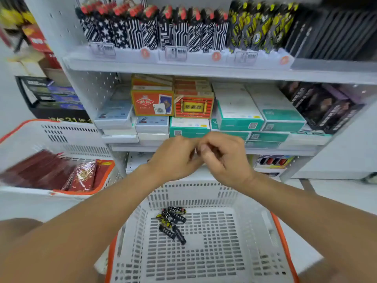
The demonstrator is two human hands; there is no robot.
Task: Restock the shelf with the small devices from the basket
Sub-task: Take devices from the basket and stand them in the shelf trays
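Several small black patterned devices lie in a heap on the floor of the white basket with an orange rim, below my arms. My left hand and my right hand meet above the basket's far wall, in front of the middle shelf. Both have curled fingers and touch at the fingertips. Motion blur hides whether anything is between them. On the top shelf stand rows of like devices in black-and-white and black-and-yellow patterns.
The middle shelf holds stacked card boxes, teal boxes and dark boxes. A second white basket with red packets stands at the left. Lower shelves sit behind my hands.
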